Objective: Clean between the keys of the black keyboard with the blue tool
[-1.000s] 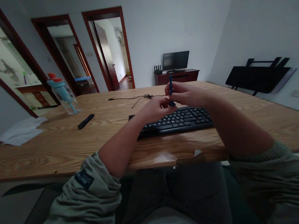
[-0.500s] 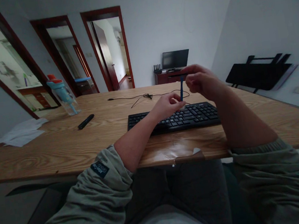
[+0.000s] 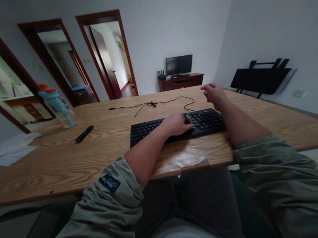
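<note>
A black keyboard (image 3: pixel 205 123) lies on the wooden table in front of me. My left hand (image 3: pixel 176 124) is low over its middle, fingers closed around a slim dark blue stick (image 3: pixel 186 118); only its upper end shows above my fingers. My right hand (image 3: pixel 215 95) is raised just beyond the keyboard's right end, apart from the left. Its fingers are curled in, with the fingertips pointing left. What they hold, if anything, is too small to make out. The keyboard's thin cable (image 3: pixel 171 101) runs behind it, bundled in a knot.
Left on the wooden table (image 3: pixel 109 165) are a black oblong object (image 3: pixel 84 134), a clear bottle with a red and blue lid (image 3: pixel 59 108) and white tissue paper (image 3: pixel 11 149). The front edge has a torn patch (image 3: pixel 195 167). A monitor (image 3: pixel 180 65) stands beyond.
My left hand has lowered the blue stick, tilting it, towards the keys. My right hand has drawn away to the right from the stick's top. The view has shifted slightly.
</note>
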Available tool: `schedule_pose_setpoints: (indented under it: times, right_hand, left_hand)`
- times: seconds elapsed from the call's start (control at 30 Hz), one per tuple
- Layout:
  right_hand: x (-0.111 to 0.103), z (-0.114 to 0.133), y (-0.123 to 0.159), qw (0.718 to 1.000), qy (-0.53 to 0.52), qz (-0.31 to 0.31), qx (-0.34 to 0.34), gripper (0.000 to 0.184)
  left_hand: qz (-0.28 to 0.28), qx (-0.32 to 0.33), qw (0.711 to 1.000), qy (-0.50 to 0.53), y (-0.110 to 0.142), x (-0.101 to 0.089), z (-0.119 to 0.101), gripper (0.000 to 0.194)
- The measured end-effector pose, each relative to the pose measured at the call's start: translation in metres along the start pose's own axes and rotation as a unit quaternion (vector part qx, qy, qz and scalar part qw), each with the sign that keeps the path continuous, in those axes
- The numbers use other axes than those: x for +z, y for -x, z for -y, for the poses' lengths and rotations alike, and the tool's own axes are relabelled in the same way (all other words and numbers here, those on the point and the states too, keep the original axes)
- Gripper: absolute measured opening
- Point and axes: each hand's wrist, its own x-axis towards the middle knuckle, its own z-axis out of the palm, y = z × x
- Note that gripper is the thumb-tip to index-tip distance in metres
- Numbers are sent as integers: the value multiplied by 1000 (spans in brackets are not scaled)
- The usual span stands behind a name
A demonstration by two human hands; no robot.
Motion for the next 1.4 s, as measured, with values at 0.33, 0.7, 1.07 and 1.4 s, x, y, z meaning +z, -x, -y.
schedule_pose_setpoints:
  times: [0.33,0.7,1.07,1.4]
  right_hand:
    - [12,-13,1,945,295,86,-110,22]
    - [15,-14,5,935,324,108,-98,22]
    - [15,-15,6,932,331,117,-87,24]
    - [15,-13,5,926,349,115,-85,23]
  left_hand:
    - [114,-85,990,-16,68,-65,36,23]
    - [148,-181,972,4,122,-99,76,17]
    - [146,-219,965,-5,136,-107,82,9]
    - [144,-277,950,-30,152,-124,94,8]
